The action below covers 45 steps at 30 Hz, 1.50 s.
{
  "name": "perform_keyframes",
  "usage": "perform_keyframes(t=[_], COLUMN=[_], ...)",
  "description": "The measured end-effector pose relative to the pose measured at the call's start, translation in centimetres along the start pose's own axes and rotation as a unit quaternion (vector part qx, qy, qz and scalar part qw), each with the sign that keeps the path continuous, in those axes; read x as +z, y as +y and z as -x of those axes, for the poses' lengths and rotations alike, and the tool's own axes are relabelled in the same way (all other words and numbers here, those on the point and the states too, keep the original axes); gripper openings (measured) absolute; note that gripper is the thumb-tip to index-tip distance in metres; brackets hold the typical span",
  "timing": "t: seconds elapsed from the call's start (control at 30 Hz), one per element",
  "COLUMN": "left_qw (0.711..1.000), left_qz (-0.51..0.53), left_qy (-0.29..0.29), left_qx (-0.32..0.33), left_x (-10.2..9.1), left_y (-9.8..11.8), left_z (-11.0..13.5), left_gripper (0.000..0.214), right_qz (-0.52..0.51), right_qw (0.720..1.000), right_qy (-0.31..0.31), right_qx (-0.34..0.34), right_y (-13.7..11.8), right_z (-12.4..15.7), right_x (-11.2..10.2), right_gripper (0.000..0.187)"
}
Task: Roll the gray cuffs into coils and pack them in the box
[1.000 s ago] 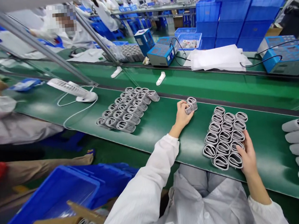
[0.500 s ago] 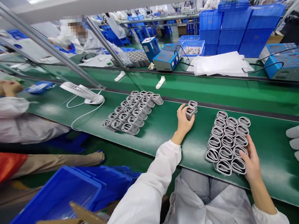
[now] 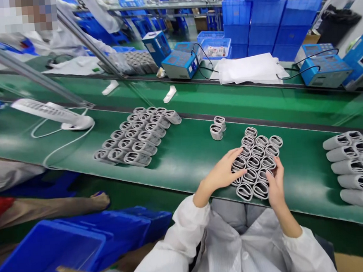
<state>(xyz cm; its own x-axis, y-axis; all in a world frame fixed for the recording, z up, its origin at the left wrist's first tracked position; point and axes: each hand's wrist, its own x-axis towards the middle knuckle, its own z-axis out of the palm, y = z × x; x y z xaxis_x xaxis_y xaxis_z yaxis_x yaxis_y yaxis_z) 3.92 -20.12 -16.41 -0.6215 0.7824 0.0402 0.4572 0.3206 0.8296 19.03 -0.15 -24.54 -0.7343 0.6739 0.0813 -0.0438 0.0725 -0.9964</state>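
Observation:
On the green conveyor belt (image 3: 189, 160) sits a tight block of grey fabric-covered rolled loops (image 3: 254, 162), standing on end with their openings upward. My left hand (image 3: 224, 172) lies with spread fingers on the block's near left side, holding nothing. My right hand (image 3: 274, 183) presses upright against the block's near right side, its fingers touching the rolls. A loose pair of the same rolls (image 3: 217, 127) stands beyond my left hand, apart from both hands. A second block (image 3: 127, 139) lies to the left, and longer grey rolls (image 3: 354, 167) lie in rows to the right.
A white fan (image 3: 54, 114) and its cable lie on the belt at left. Blue crates (image 3: 47, 257) and a cardboard flap sit below the belt's near edge. Beyond stand blue testers (image 3: 179, 65), white bags (image 3: 249, 69), stacked blue crates (image 3: 270, 26) and a co-worker at top left.
My left hand has let go of the loose pair and moved to the near left of the block. My right hand has shifted along the block's near side. The view has swung left.

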Motion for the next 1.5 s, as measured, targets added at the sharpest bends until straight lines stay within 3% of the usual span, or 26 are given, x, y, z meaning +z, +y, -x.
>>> perform_keyframes(t=[0.07,0.13,0.27,0.37,0.57,0.77,0.9,1.07,1.3,1.5], left_qw=[0.997,0.985,0.953,0.935,0.907,0.883,0.862,0.849,0.836,0.860], left_qz=[-0.075,-0.165,-0.298,-0.341,-0.375,-0.392,-0.423,-0.435,-0.418,-0.396], left_qy=[-0.015,-0.017,-0.061,-0.098,-0.178,-0.250,-0.271,-0.285,-0.356,-0.317], left_qx=[-0.034,-0.051,-0.011,0.014,0.065,0.063,0.069,0.094,0.024,0.060], left_x=[-1.2,-1.2,1.0,1.9,-0.6,-2.8,-2.5,-1.9,-0.3,0.0], left_y=[1.4,3.2,5.6,5.7,4.9,7.3,8.5,8.5,8.4,8.1], left_z=[-0.3,-0.4,-0.4,-0.7,-1.9,-4.1,-5.6,-6.6,-8.8,-9.5], left_gripper=[0.089,0.097,0.112,0.115,0.101,0.100,0.103,0.106,0.114,0.098], right_qz=[-0.018,-0.052,-0.097,-0.110,-0.167,-0.147,-0.125,-0.114,-0.097,-0.090], right_qw=[1.000,0.998,0.994,0.993,0.984,0.987,0.990,0.991,0.993,0.993], right_qy=[0.010,0.027,0.049,0.047,0.064,0.058,0.058,0.067,0.070,0.074], right_qx=[0.000,0.001,0.004,0.019,0.010,0.012,0.013,0.007,0.005,-0.005], right_y=[0.0,0.0,-0.5,-0.5,0.6,0.8,1.0,1.7,1.4,0.5], right_z=[0.4,0.7,1.0,0.9,-0.1,0.1,0.1,0.0,-0.5,-0.7], right_x=[1.1,2.1,3.5,3.5,2.3,2.5,2.2,1.7,1.9,2.1], right_gripper=[0.069,0.065,0.060,0.058,0.056,0.058,0.057,0.054,0.053,0.053])
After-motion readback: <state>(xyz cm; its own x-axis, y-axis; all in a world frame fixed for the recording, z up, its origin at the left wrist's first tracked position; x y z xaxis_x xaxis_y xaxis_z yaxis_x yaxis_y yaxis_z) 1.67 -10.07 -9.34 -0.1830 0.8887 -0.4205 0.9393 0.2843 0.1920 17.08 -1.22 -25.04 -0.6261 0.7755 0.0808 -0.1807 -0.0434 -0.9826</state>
